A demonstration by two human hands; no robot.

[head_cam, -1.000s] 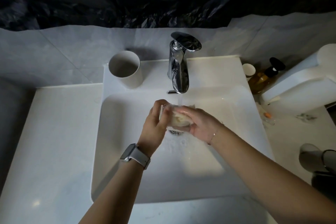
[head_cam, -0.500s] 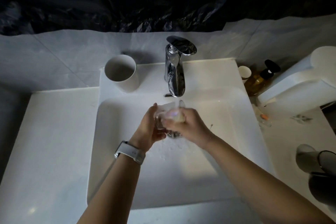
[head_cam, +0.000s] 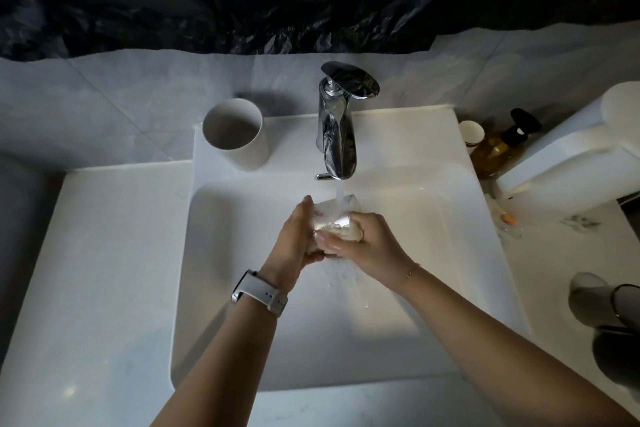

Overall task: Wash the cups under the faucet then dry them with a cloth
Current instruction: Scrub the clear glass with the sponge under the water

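A clear glass cup (head_cam: 334, 218) sits between both hands over the white sink (head_cam: 242, 288), right under the running stream from the chrome faucet (head_cam: 337, 135). My left hand (head_cam: 294, 241) grips the cup's left side, a watch on its wrist. My right hand (head_cam: 363, 241) wraps round its right side, fingers across the front. Water splashes in the basin below the hands. A white ceramic cup (head_cam: 233, 132) stands upright on the sink ledge, left of the faucet.
A small paper cup (head_cam: 471, 133) and an amber pump bottle (head_cam: 498, 147) stand right of the sink, beside a white appliance (head_cam: 571, 156). Dark cups (head_cam: 609, 315) lie at the right edge. The white counter (head_cam: 86, 288) stretches left.
Both hands have turned the glass cup under the stream; the right hand's fingers now lie across its front. The view has shifted slightly.
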